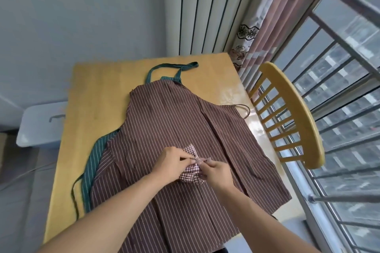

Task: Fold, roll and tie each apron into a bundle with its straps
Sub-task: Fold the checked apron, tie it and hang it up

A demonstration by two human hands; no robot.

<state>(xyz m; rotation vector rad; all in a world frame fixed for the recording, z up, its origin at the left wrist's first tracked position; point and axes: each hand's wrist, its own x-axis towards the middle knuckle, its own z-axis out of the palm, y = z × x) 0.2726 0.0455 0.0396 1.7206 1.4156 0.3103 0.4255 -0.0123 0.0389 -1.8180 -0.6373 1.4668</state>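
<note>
wooden table (98, 96), hands (193, 165) pinching checked bundle (190, 172)

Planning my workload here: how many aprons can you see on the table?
3. A checked bundle held in both hands; a brown striped apron spread flat beneath it; a green striped apron under that, showing at its left edge and top. More could lie hidden underneath.

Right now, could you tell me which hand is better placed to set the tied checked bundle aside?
Probably the left hand: it grips the checked bundle, the right hand pinches only its strap.
</note>
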